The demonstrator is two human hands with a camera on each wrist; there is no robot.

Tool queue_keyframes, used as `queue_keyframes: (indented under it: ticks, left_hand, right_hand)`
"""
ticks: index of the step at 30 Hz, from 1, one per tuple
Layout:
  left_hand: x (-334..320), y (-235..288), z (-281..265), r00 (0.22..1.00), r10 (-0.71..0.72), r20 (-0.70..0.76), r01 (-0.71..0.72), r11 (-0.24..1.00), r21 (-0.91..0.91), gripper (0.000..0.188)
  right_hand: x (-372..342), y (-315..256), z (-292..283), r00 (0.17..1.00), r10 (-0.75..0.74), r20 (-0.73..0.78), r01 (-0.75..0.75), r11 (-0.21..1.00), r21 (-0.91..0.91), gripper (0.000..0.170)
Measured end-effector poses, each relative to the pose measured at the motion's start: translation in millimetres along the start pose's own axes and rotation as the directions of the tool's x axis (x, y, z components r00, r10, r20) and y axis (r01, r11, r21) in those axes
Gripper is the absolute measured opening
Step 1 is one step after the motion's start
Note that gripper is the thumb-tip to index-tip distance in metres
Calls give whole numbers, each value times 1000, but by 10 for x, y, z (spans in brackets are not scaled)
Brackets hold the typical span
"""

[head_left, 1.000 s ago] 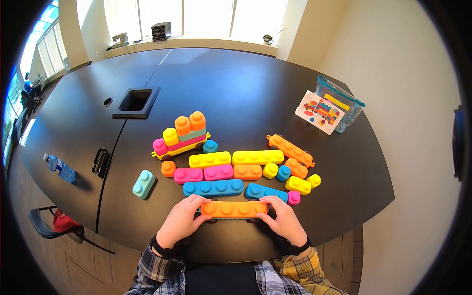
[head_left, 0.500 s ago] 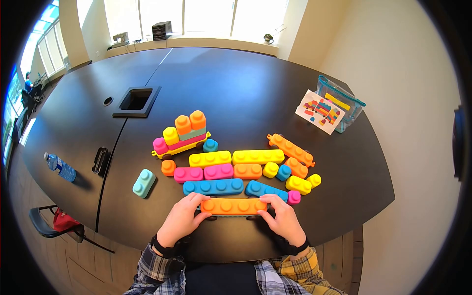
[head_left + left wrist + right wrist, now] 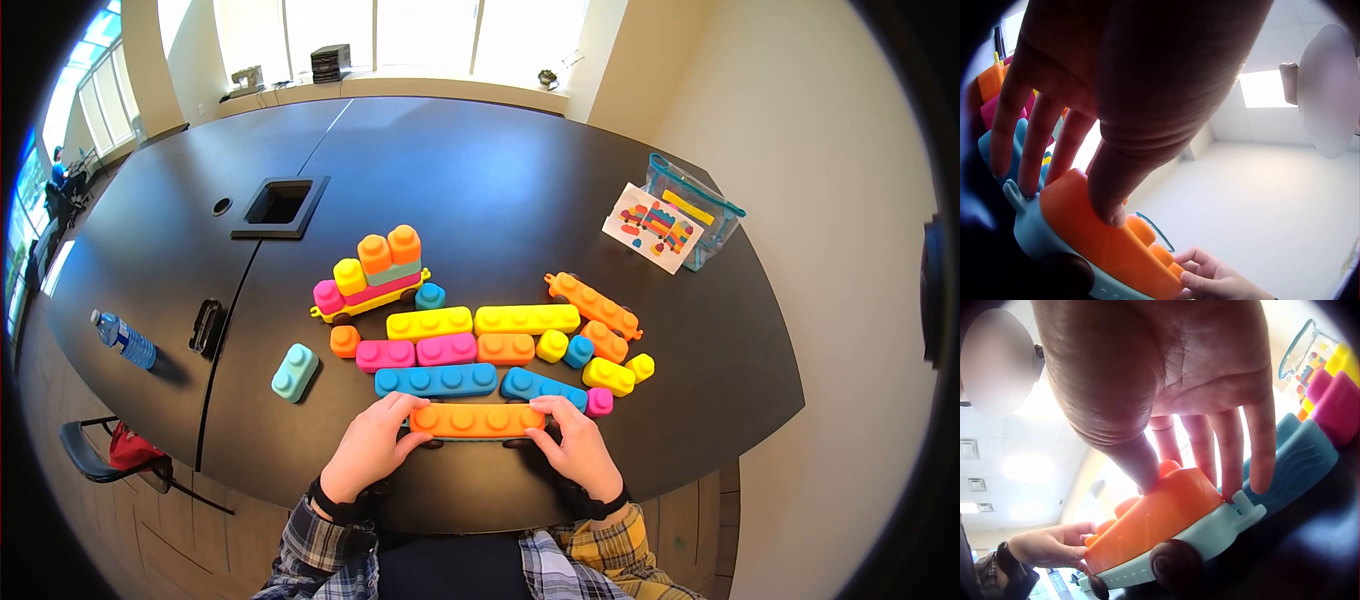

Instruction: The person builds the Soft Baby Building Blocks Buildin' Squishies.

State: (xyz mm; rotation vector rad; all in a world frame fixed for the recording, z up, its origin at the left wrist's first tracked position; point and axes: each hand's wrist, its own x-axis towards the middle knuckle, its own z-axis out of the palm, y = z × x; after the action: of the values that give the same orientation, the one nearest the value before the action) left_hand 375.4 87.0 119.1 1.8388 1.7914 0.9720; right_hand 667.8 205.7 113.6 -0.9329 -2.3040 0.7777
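A long orange block (image 3: pixel 478 421) with a row of studs sits on a light blue wheeled base (image 3: pixel 1207 540) near the table's front edge. My left hand (image 3: pixel 372 447) pinches the block's left end, thumb on the near side and fingers on the far side. At the opposite end my right hand (image 3: pixel 580 450) holds it the same way. Dark wheels (image 3: pixel 1175 564) and a hitch (image 3: pixel 1016 197) show on the base in the wrist views. Just beyond the hands lie two long blue blocks, one on the left (image 3: pixel 436 380) and one on the right (image 3: pixel 543 388).
Behind them spread yellow (image 3: pixel 526 319), pink (image 3: pixel 446 349) and orange blocks. A built wagon (image 3: pixel 370 285) stands back left, an orange wheeled base (image 3: pixel 594 305) back right. Farther out are a light blue block (image 3: pixel 295 373), a water bottle (image 3: pixel 124 340), a picture card (image 3: pixel 652 228) and a clear bag (image 3: pixel 715 235).
The orange block and its wheeled base have shifted very slightly away from the person, with both hands keeping their grip. The other blocks have stayed in place.
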Motion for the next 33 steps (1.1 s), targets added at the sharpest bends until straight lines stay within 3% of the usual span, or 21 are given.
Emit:
queue_keyframes:
  ticks: [5,7,8,9,11,12,14,21,24,27,29,30,33]
  left_hand:
    - [1,5,2,1000,-4,0,4,1000,1,41]
    - [2,5,5,1000,-4,1,4,1000,-2,41]
    - [1,0,5,1000,5,-3,-5,1000,8,41]
    - [1,-4,5,1000,14,-7,-14,1000,18,41]
    - [1,-5,5,1000,9,-6,-9,1000,19,41]
    - [-2,-3,5,1000,4,-7,-4,1000,20,41]
    - [-7,-1,10,1000,2,-8,-2,1000,15,41]
    - [-12,-5,10,1000,-3,-3,3,1000,8,42]
    - [-13,-9,8,1000,8,-3,-8,1000,9,42]
    - [-10,6,-16,999,-24,33,25,1000,-10,43]
    - [21,-4,-41,1000,29,-9,-29,1000,-9,45]
    - [47,-7,-55,995,82,-47,-83,997,-4,46]
    - [181,170,-161,978,163,-127,-165,986,-6,55]
  right_hand:
    - [52,-4,-95,999,26,20,-26,1000,13,32]
    - [184,17,-318,984,53,171,-57,998,17,30]
    - [250,10,-404,997,46,64,-45,999,-25,30]
    - [350,-64,-512,987,160,13,-157,981,-113,31]
    - [491,221,-557,983,-22,-184,-42,942,-334,33]
    - [545,354,-575,983,-21,-184,-43,941,-334,33]
    - [642,582,-586,992,11,-129,-89,780,-620,34]
    - [781,839,-492,995,73,-65,-98,718,-689,35]
    - [791,798,-534,992,104,-70,-124,725,-678,36]
    - [781,601,-591,993,69,-97,-112,815,-568,35]
    - [775,351,-562,973,-19,-229,-21,985,-172,35]
    - [784,225,-537,963,-97,-252,77,993,-89,34]
    - [720,-266,-421,986,-114,-125,124,989,77,34]
